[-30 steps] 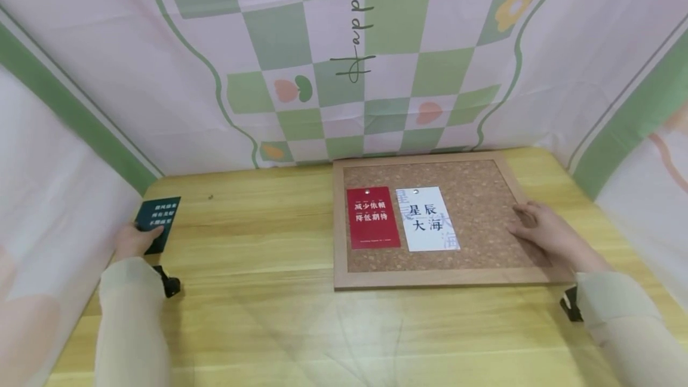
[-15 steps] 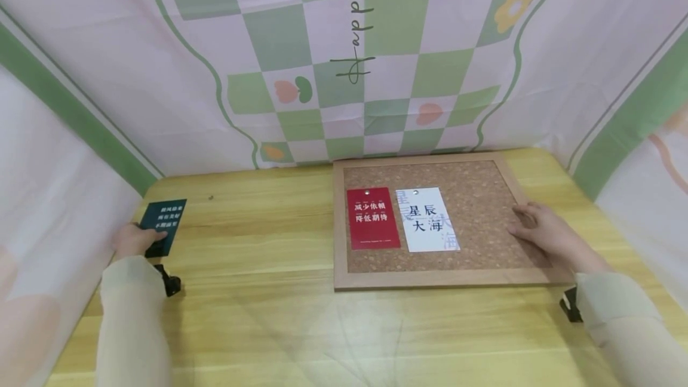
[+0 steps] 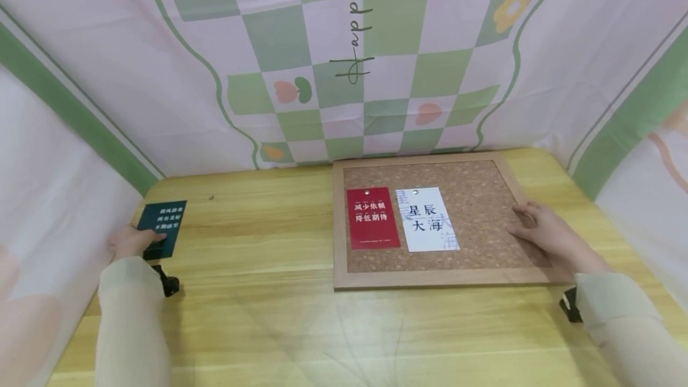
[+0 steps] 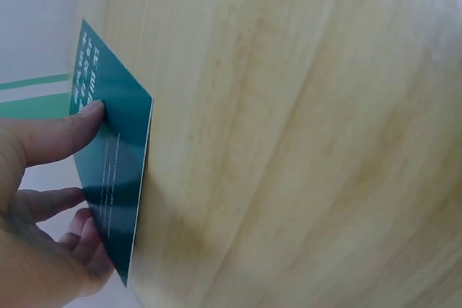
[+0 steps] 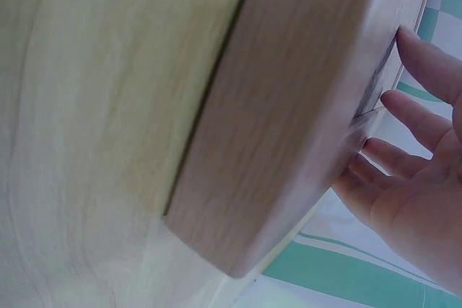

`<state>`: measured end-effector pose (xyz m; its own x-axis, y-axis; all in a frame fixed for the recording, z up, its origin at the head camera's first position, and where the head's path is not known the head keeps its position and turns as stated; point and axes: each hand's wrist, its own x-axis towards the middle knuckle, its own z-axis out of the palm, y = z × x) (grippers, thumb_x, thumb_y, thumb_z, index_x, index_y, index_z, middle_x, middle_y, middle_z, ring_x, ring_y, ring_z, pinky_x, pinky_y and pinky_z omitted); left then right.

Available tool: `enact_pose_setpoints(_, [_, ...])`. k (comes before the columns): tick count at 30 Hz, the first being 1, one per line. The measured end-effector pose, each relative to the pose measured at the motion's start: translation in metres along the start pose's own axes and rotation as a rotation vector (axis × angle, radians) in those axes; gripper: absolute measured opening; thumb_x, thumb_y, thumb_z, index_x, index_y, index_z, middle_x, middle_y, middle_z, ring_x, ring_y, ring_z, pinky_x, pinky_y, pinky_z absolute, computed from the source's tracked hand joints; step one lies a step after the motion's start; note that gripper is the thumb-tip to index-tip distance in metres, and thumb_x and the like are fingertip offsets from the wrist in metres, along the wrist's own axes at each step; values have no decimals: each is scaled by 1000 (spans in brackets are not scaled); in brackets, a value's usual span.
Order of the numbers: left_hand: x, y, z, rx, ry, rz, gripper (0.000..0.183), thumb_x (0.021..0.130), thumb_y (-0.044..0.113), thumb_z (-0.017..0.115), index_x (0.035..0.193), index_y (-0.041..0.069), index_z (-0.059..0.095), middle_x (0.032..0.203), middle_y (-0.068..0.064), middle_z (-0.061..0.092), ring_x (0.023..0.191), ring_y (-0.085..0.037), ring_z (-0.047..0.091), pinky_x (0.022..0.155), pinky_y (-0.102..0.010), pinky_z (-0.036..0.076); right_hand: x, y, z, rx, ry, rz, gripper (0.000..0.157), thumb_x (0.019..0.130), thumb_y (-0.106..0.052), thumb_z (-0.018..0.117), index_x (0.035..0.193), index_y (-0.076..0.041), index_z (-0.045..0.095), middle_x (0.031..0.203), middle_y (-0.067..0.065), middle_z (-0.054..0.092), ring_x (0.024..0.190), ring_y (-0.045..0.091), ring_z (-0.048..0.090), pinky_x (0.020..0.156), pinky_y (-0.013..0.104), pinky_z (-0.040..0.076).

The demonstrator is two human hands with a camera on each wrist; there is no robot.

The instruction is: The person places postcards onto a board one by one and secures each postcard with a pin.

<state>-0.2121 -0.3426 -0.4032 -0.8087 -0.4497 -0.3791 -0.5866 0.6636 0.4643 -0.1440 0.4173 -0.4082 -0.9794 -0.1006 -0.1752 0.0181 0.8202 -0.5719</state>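
Note:
At the table's left side my left hand (image 3: 129, 240) pinches a dark green card (image 3: 166, 214) printed with white characters. In the left wrist view, the thumb presses on the printed face of the card (image 4: 123, 120) while the fingers reach behind its far edge. My right hand (image 3: 553, 237) lies at the right side of a wood-framed cork board (image 3: 430, 280), thumb and fingers relaxed. The right wrist view shows its fingertips right at the edge of the frame (image 5: 289, 106). On the cork, a red card (image 3: 374, 232) and a white card (image 3: 430, 237) lie side by side.
Both cards on the board bear a small round metal-looking spot at the top. The yellowish wooden table (image 3: 258, 315) carries a tiny dark mark (image 3: 211, 197) at the back left. Patterned fabric (image 3: 333, 88) surrounds the table at the back and sides.
The green card has shifted slightly to the right and more of its face shows from above. My right hand, the board and its two cards have stayed in place.

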Motion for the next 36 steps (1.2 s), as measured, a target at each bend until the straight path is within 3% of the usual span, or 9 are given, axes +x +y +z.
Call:
enact_pose_setpoints(8, [0, -1, -1, -65, 54, 7, 80, 87, 24, 61, 144, -13, 20, 149, -38, 20, 135, -52, 19, 115, -58, 17, -2, -1, 2, 31, 7, 3, 64, 96, -20, 56, 137, 21, 27, 138, 53, 9, 126, 69, 11, 105, 75, 10])
enact_pose_setpoints(14, [-2, -3, -1, -191, 99, 25, 64, 90, 12, 45, 144, -13, 23, 148, -36, 26, 137, -49, 27, 117, -54, 24, -4, -1, 2, 114, -15, 29, 66, 98, -19, 53, 140, 19, 21, 141, 51, 0, 129, 68, 2, 107, 74, 3])
enact_pose_setpoints(20, [-2, -1, 1, -287, 209, 50, 60, 85, 8, 29, 143, -11, 30, 145, -34, 35, 135, -45, 33, 116, -51, 28, -4, -2, 3, 127, -18, 34, 67, 98, -20, 53, 141, 19, 19, 142, 50, -2, 129, 68, 0, 107, 74, 2])
enact_pose_setpoints(26, [-3, 7, -2, -389, 316, 35, 56, 89, 7, 28, 143, -3, 36, 143, -28, 43, 127, -39, 42, 110, -49, 35, -4, -1, 3, 100, -9, 23, 66, 98, -21, 53, 140, 19, 21, 141, 51, -1, 128, 69, 3, 106, 75, 4])
enact_pose_setpoints(31, [-6, 18, -5, -448, 349, 19, 55, 90, 7, 25, 144, 2, 39, 143, -21, 44, 124, -33, 43, 105, -45, 37, -4, 0, 3, 51, 5, 8, 66, 97, -22, 54, 139, 19, 24, 140, 52, 4, 127, 69, 7, 105, 75, 8])
enact_pose_setpoints(36, [-10, 33, -7, -494, 353, 52, 53, 91, 8, 27, 142, 2, 40, 140, -20, 44, 123, -31, 42, 102, -41, 38, -3, 1, 2, 44, 8, 6, 67, 97, -23, 54, 139, 20, 25, 140, 51, 5, 127, 69, 8, 105, 75, 8])
